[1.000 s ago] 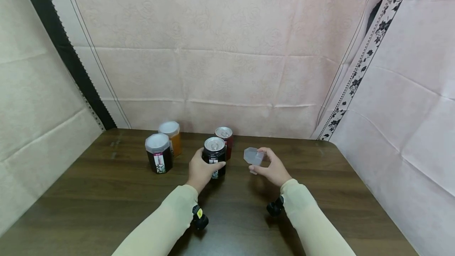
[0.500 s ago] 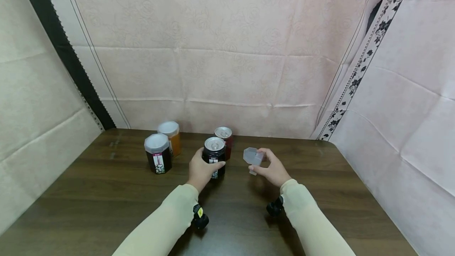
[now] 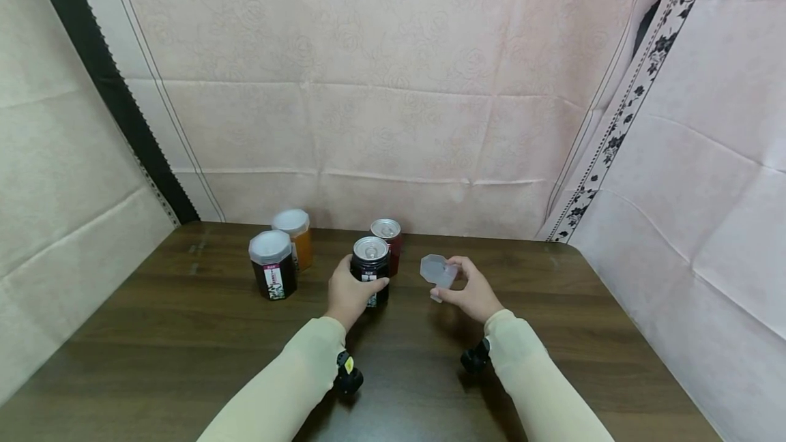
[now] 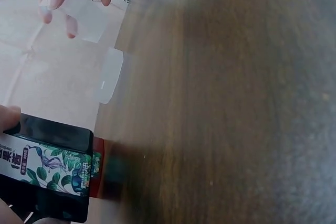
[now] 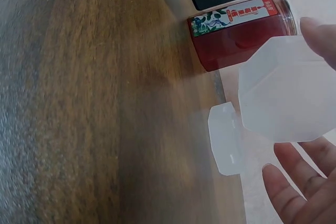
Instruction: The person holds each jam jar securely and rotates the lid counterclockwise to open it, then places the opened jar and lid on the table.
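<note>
My left hand (image 3: 348, 297) grips a dark octagonal jar (image 3: 371, 266) with a silver pull-tab top, its thumb across the front. In the left wrist view the jar's label (image 4: 50, 166) shows leaves. Right of it, my right hand (image 3: 471, 292) pinches a translucent octagonal plastic lid (image 5: 283, 90) between thumb and fingers, tilted above the table. Below that lid is a second translucent lid (image 5: 224, 139), apart from the fingers in the right wrist view. Directly behind the dark jar stands a red jar (image 3: 393, 244), also pull-tab topped and partly hidden.
To the left stand a dark jar (image 3: 274, 280) and, behind it, an orange jar (image 3: 303, 247), both with translucent lids on. The brown wooden table (image 3: 202, 353) ends at a pale cloth wall (image 3: 393, 121), with more cloth on both sides.
The lid in my right hand has turned slightly. My left forearm has shifted a little to the right; the jars stay in place.
</note>
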{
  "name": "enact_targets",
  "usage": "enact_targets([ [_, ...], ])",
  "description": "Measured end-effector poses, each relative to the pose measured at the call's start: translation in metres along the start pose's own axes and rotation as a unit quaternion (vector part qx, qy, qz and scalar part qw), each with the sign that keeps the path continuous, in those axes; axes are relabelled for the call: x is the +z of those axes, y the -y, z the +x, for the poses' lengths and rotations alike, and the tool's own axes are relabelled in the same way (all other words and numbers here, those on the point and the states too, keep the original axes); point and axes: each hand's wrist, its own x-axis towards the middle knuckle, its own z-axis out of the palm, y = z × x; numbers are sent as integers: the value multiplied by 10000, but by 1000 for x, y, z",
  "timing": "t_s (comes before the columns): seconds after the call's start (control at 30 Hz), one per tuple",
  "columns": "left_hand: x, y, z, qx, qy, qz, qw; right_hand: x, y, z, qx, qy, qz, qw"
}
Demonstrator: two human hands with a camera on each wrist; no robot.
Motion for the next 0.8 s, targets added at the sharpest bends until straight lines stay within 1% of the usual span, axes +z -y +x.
enact_targets([
  [0.1, 1, 0, 1, -30, -28, -24, 10000, 0, -1, 0, 41, -4, 16, 10000],
  [0.33, 4, 4, 3, 10, -108, -24, 9999, 2, -5, 1, 101, -19, 67, 9999],
  [0.5, 6, 6, 4, 38, -148, -22, 9999, 3, -8, 2, 228, -12, 207, 9995],
  [0.63, 9, 8, 6, 55, -130, 23, 9999, 4, -11, 3, 324, -26, 314, 9990],
  [0.8, 12, 7, 7, 137, -129, 33, 9998, 5, -14, 3, 313, -46, 389, 9987],
])
